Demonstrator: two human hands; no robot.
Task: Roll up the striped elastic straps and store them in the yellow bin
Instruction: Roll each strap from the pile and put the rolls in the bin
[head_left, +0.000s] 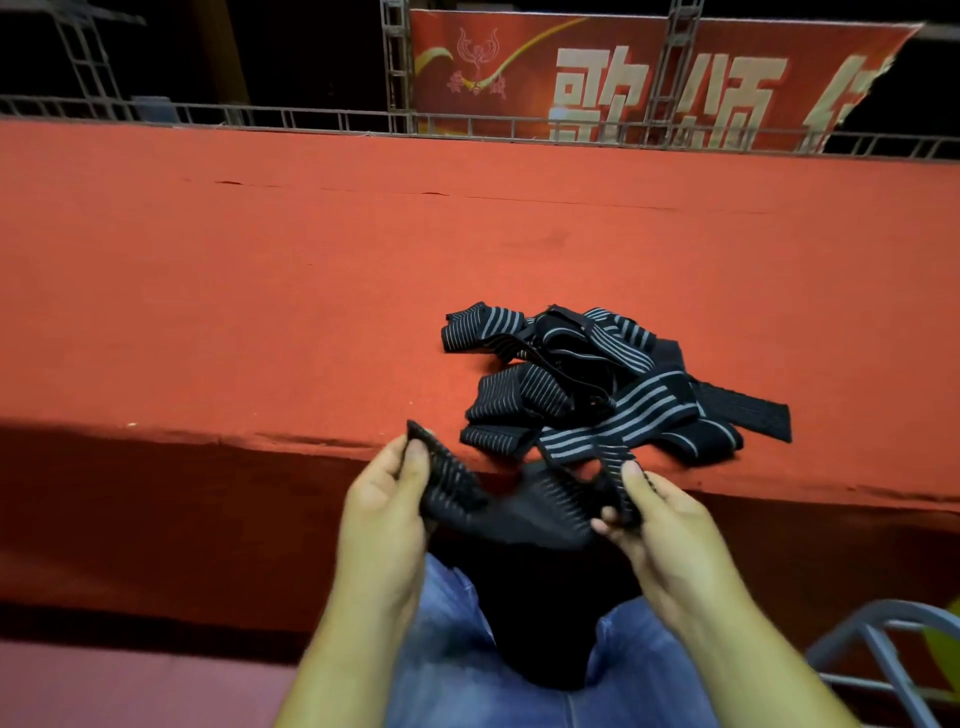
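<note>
The left hand (387, 486) pinches one end of a striped elastic strap (519, 506) between thumb and curled fingers, and the right hand (660, 519) grips it farther along, thumb pressed on top and fingers curled beneath. Between them the band sags in a soft, ribbed curve, black with thin pale lines across its weave. Past the right hand it climbs over the edge of the red carpeted platform (260, 286) toward the pile of straps (597, 379). The pile lies loose and tangled near that edge, flat black bands with grey lengthwise stripes folded over one another, one plain dark end trailing out to the right. The carpet is a matte, felt-like red with a faint seam running across it. Blue jeans (452, 649) show below the hands. A grey metal frame (872, 639) stands at lower right, with a sliver of yellow-green behind it that is too cropped to identify. A metal truss railing (311, 117) and a red banner (623, 78) with pale characters rise behind.
</note>
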